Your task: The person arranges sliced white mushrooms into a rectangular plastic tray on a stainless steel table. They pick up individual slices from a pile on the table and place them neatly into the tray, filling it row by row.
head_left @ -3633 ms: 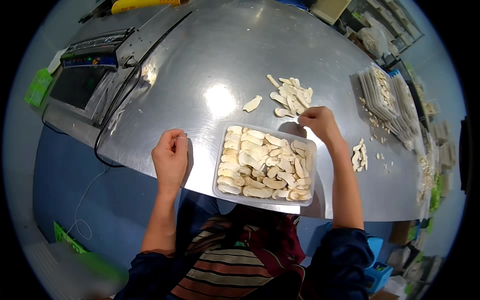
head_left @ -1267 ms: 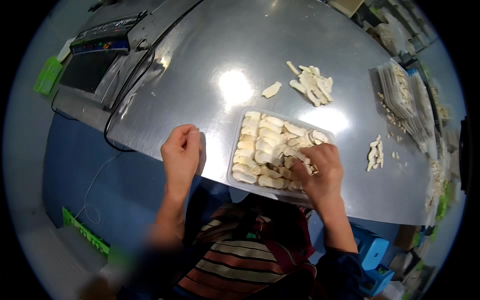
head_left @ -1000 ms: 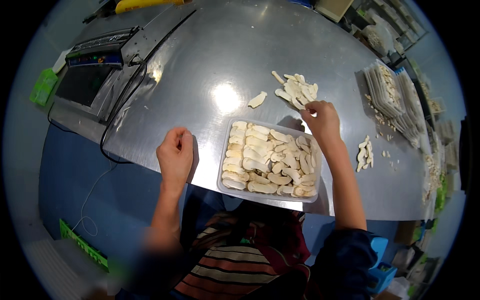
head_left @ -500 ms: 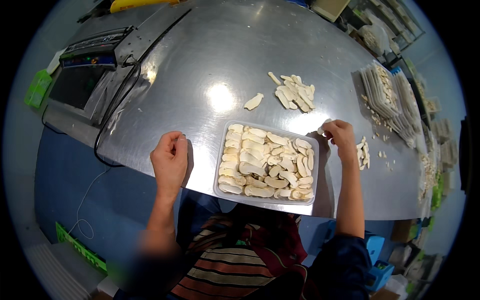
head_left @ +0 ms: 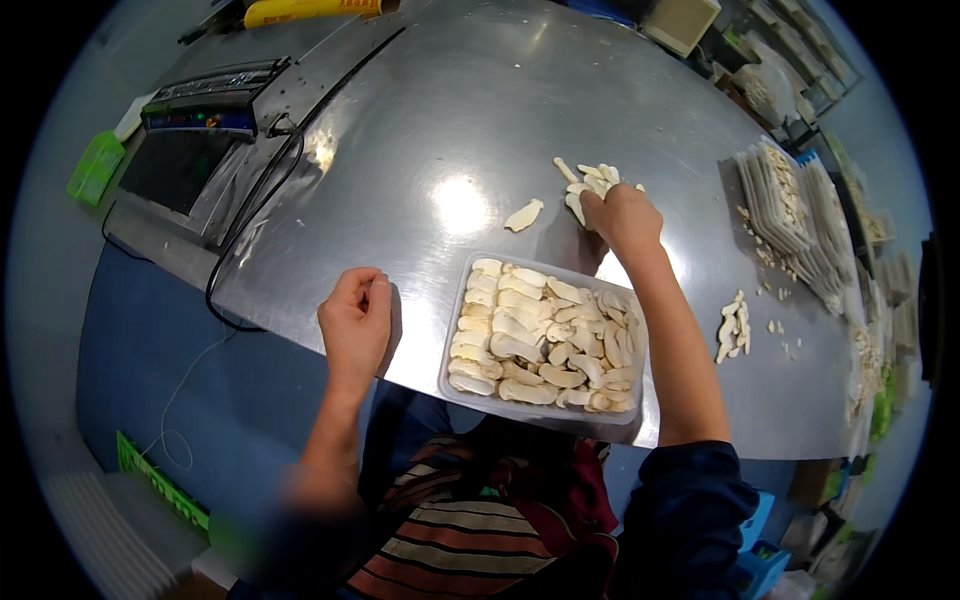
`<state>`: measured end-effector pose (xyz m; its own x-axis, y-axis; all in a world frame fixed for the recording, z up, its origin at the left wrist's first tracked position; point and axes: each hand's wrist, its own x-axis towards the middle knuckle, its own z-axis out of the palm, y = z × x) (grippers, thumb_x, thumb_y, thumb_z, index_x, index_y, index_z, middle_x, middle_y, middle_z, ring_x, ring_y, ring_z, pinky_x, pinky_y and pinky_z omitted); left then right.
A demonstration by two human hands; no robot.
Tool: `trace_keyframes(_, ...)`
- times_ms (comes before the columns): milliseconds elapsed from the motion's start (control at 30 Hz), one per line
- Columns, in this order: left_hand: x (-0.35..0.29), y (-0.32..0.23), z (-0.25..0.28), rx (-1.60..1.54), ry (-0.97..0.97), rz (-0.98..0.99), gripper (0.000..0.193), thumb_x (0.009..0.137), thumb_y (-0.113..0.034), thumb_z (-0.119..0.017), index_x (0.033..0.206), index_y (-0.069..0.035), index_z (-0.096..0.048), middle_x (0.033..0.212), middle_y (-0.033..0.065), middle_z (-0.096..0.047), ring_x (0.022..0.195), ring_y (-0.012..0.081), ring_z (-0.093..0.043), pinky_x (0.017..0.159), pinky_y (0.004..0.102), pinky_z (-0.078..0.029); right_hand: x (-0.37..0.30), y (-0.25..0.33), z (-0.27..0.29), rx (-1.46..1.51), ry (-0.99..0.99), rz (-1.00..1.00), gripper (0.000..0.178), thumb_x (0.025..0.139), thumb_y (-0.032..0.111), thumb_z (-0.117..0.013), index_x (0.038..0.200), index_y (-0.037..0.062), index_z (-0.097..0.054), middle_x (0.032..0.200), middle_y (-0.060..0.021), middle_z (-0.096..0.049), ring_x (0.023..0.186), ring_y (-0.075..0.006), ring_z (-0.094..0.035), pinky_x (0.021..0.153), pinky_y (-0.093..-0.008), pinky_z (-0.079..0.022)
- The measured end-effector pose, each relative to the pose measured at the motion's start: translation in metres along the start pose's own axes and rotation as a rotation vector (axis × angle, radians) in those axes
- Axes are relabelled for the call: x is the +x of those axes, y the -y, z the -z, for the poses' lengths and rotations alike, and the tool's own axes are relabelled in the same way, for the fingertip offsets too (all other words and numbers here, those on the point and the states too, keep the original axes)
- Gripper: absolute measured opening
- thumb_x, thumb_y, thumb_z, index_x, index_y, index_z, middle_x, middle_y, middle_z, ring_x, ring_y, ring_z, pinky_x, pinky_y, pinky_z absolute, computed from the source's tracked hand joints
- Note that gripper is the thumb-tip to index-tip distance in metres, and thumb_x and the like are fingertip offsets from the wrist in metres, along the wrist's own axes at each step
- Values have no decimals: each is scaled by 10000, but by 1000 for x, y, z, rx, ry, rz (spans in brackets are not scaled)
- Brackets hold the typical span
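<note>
A shallow clear plastic tray in front of me holds overlapping rows of pale mushroom slices. My right hand is over the small pile of mushroom slices beyond the tray. Its fingers are bent down and closed at the near side of the pile, seemingly on a slice; the fingertips are mostly hidden. Left of the pile lies one single mushroom slice. My left hand rests at the table edge, left of the tray, fingers curled and thumb pressed in. Whatever it holds, if anything, is hidden.
The metal table carries a black wrapping machine with a cable at left. At right stand stacked trays amid scattered bits, with a smaller heap of slices nearer. A yellow roll lies at the back.
My right hand has moved left and away from me, from beside the tray's far right corner to the slice pile. My left hand stays closed beside the tray. The view has shifted slightly.
</note>
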<state>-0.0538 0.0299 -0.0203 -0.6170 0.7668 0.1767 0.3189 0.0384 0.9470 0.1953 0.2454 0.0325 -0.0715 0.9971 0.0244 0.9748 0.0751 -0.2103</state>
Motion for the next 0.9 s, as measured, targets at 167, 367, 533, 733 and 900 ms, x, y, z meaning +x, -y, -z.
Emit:
trace_keyframes(167,-1,-1,0,-3,3,-5,115,887,-85,-627,914,23,-655,655,33,-636,579,51,-536,539,220,-434,7,-3,2,317,152,-39,328,773,327,-681,758,-1,-697,692,-113,-659,657,-229,-629,627,-345,-489)
trace_keyframes(367,-2,0,2,-44,9,-5,111,892,-79,-626,933,21,-651,691,27,-646,608,47,-540,553,214,-435,-27,-24,17,706,-49,49,241,773,211,-702,763,-28,-668,640,-51,-608,597,-109,-526,587,-271,-437)
trace_keyframes(533,-9,-9,7,-140,68,14,158,899,-77,-631,1031,10,-623,686,-25,-589,605,29,-486,543,203,-403,-125,-5,67,1018,254,-28,114,837,122,-674,787,23,-649,665,35,-559,599,-50,-454,571,-215,-366)
trace_keyframes(733,-70,-88,17,-349,837,275,234,952,-226,-623,1000,3,-607,695,-26,-570,597,15,-477,522,184,-380,-192,7,78,983,883,40,76,863,62,-661,874,-13,-670,803,-31,-663,754,-90,-582,694,-239,-470)
trace_keyframes(900,-85,-90,18,-271,790,471,173,952,-151,-600,877,5,-608,645,-19,-583,564,13,-492,499,190,-385,-216,6,50,632,199,678,267,677,100,-806,894,25,-670,799,-115,-610,758,-302,-602,731,-356,-522)
